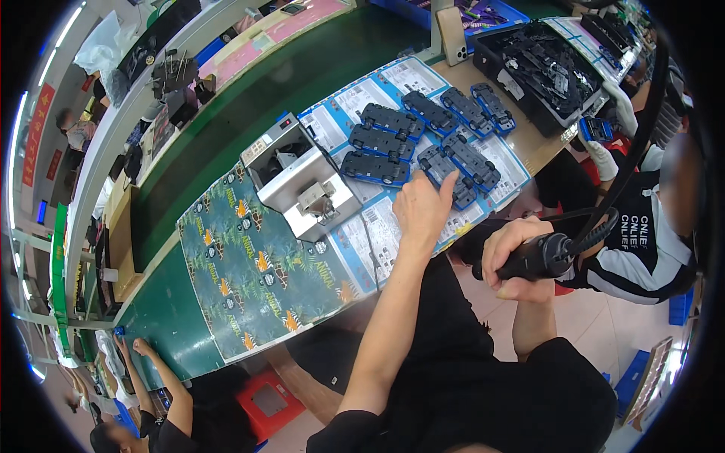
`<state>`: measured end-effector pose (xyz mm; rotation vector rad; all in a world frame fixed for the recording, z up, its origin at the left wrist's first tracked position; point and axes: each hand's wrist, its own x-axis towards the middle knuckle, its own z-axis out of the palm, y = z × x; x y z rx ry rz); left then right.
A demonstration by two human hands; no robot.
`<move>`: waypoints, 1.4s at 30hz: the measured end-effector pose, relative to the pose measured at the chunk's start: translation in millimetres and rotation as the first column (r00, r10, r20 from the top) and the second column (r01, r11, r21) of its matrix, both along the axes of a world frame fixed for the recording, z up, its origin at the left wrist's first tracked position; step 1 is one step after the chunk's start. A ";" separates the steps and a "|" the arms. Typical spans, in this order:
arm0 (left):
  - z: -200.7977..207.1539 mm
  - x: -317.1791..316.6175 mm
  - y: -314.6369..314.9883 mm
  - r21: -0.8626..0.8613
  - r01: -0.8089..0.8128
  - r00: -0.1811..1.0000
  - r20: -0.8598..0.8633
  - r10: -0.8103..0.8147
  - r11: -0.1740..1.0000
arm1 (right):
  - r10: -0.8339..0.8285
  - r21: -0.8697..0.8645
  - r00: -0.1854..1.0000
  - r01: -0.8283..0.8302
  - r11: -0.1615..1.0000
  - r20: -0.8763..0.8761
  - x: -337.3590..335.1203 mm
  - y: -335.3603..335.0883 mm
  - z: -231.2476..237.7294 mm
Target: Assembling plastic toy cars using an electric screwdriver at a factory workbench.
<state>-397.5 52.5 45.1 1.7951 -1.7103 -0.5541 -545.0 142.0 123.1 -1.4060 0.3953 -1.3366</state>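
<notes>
Several toy cars lie upside down on the mat, black undersides up and blue bodies showing at the edges. My left hand [423, 208] is at the near end of one toy car [445, 172], its thumb along the car and its fingers curled, partly hidden. To the right of the table edge, my right hand [513, 253] is wrapped round a black electric screwdriver [540, 258] with a cable at its back end. Left of the cars stands a silver metal machine [310, 192], a screw feeder by its look.
A black crate [540, 72] of dark plastic parts stands at the far right, beside a phone [451, 36]. Patterned mats [260, 264] cover the green table. A co-worker's gloved hand [602, 160] is at the right, with a blue car nearby. A red stool [270, 406] stands below.
</notes>
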 end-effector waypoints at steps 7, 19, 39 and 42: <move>-16.8 -10.5 1.8 -0.086 -0.054 0.971 -0.238 0.032 0.995 | 0.023 -0.016 1.000 -0.024 1.000 -0.019 7.7 1.0 2.6; -8.2 138.2 127.7 0.158 -0.016 0.012 -0.987 0.158 0.987 | 0.052 0.138 0.984 -0.076 0.988 0.169 44.3 9.3 3.7; -26.2 197.7 168.5 0.228 -0.180 -0.005 -0.973 0.231 0.957 | 0.239 0.156 0.971 -0.240 0.958 0.024 110.9 -0.8 -10.6; -28.1 196.6 167.5 0.225 -0.184 0.021 -0.972 0.232 0.957 | 0.232 0.166 0.972 -0.235 0.958 0.037 107.9 -2.5 -13.7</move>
